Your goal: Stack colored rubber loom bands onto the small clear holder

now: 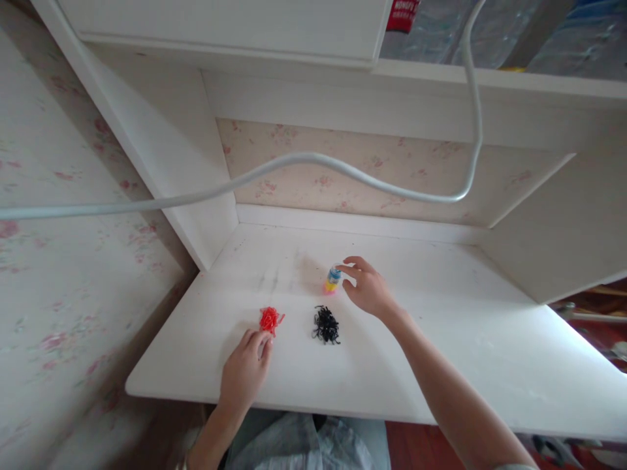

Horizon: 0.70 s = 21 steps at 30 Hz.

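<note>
A small pile of red rubber bands (269, 320) lies on the white desk, left of the middle. My left hand (246, 367) is at the near edge of that pile, fingers curled and the thumb drawn close to the index finger; whatever is between the fingertips is too small to make out. To the right lies a pile of black rubber bands (326, 325). Behind it stands a little clear container (332, 279) with blue, yellow and pink layers inside. My right hand (365, 285) is just right of this container, fingers apart, fingertips reaching its top edge.
A white cable (308, 158) hangs across the view in front of the desk's back. Above is a white cabinet (235, 26), with clear plastic bottles (435, 32) on the shelf beside it. White side panels (171, 124) bound the desk surface (426, 365).
</note>
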{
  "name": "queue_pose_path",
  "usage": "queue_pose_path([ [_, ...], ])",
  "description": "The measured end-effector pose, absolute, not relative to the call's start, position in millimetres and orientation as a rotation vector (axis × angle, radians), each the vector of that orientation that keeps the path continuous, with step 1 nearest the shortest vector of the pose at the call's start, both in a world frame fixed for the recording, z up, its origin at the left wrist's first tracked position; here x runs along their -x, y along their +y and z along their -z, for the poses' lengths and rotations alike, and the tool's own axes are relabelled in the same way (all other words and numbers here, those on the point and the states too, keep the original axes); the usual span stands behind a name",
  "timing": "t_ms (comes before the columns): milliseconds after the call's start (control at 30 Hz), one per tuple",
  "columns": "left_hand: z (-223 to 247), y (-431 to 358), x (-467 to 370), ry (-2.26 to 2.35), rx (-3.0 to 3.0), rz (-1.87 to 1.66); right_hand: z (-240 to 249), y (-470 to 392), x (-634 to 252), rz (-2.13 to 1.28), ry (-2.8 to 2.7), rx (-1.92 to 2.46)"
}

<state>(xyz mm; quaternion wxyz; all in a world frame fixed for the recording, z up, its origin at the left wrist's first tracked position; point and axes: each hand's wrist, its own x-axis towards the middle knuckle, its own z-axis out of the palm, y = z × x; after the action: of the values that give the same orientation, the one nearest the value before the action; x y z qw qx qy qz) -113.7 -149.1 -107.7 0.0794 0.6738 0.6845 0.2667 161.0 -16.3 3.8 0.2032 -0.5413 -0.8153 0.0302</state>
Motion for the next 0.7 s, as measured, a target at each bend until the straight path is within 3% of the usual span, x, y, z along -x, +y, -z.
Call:
queue_pose_path([
  [167, 104, -146, 113, 2.249, -2.083, -0.623, 7, -46, -145, -0.096, -2.046, 1.405],
  [367, 104, -136, 106, 2.287, -2.117, -0.473, 41, -77, -87, -0.45, -2.48, 1.317],
  [700, 107, -136, 120, 2.197, -2.119, -0.498, 62, -47, -39, -0.328, -2.779, 1.397],
])
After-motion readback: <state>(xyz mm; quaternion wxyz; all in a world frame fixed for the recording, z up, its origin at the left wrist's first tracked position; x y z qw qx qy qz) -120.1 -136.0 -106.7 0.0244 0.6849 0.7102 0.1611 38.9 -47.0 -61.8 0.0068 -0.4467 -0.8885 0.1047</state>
